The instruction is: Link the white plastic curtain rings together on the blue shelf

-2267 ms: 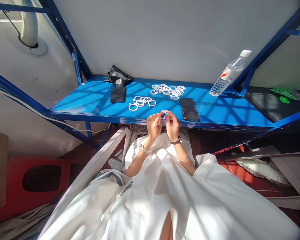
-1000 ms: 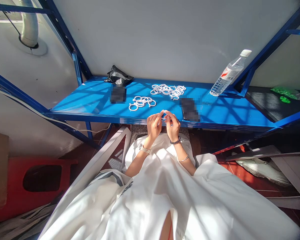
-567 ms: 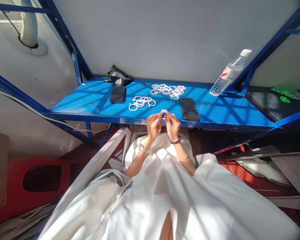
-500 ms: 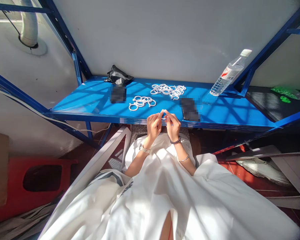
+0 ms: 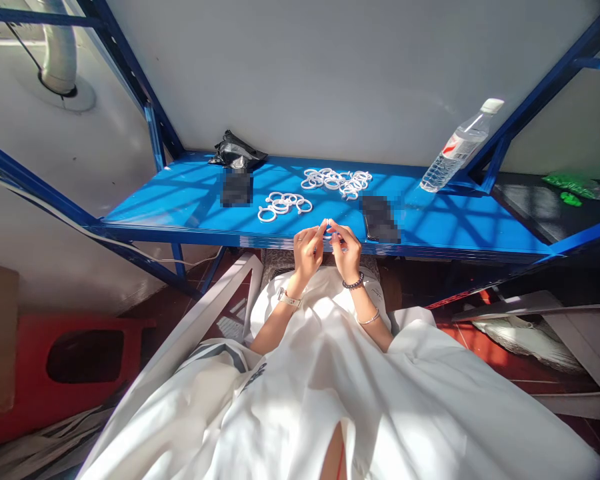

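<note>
Hands close together at the front edge of the blue shelf [image 5: 180, 200], just above the lap. Left hand [image 5: 307, 252] and right hand [image 5: 346, 253] both pinching one small white ring [image 5: 329, 228] between the fingertips, one hand on each side. Watch on the left wrist, dark bead bracelet on the right. Small pile of white rings [image 5: 283, 204] lying on the shelf just past the left hand. Bigger pile of white rings [image 5: 337, 181] farther back. Black bag [image 5: 237, 153] at the back left. Water bottle [image 5: 459, 148] leaning at the far right end. White cloth [image 5: 330, 393] spread over the lap.
</note>
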`<move>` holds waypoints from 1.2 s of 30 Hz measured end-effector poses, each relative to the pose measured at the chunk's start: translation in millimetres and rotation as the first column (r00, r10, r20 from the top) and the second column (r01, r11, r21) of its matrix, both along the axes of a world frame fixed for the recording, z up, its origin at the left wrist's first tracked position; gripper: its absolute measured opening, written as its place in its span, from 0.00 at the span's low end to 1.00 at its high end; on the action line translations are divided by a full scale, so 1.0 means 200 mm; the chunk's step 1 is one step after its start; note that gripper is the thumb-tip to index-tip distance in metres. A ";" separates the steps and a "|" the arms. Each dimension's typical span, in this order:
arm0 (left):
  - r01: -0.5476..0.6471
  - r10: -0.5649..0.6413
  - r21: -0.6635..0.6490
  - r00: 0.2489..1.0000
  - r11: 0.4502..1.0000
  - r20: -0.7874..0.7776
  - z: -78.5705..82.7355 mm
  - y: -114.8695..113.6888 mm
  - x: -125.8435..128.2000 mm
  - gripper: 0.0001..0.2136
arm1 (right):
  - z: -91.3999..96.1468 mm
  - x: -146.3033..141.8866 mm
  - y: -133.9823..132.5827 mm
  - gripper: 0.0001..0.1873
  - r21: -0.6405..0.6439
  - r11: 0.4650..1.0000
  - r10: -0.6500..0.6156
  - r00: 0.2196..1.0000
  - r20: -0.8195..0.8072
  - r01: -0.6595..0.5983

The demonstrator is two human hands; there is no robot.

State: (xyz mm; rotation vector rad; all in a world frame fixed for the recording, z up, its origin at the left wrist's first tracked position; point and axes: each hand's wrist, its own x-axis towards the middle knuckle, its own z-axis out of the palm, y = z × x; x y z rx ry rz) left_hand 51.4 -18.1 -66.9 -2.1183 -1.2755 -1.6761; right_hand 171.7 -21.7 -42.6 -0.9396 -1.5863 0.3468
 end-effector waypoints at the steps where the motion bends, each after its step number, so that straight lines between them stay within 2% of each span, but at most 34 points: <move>1: -0.005 0.005 -0.015 1.000 1.000 -0.003 0.00 0.00 0.00 0.22 | 0.00 0.00 0.00 0.18 -0.011 1.000 0.008 1.000 -0.005 -0.009; 4: -0.008 0.008 -0.041 1.000 0.999 -0.009 -0.01 0.00 0.00 0.23 | 0.01 0.01 0.00 0.18 -0.033 0.999 0.029 1.000 -0.011 -0.029; 10: 0.002 -0.002 0.010 1.000 1.000 0.016 0.00 0.00 0.00 0.20 | 0.01 0.02 0.00 0.17 -0.062 0.995 0.076 0.995 -0.068 -0.080; 19: -0.016 0.017 -0.025 0.999 1.000 0.035 0.00 0.00 0.01 0.19 | 0.01 0.01 0.00 0.15 -0.105 0.987 0.105 0.986 -0.131 -0.119; 36: 0.008 -0.005 -0.059 0.999 0.998 0.044 0.00 -0.01 0.01 0.21 | -0.01 0.00 0.00 0.16 -0.082 0.987 0.128 0.983 -0.128 -0.139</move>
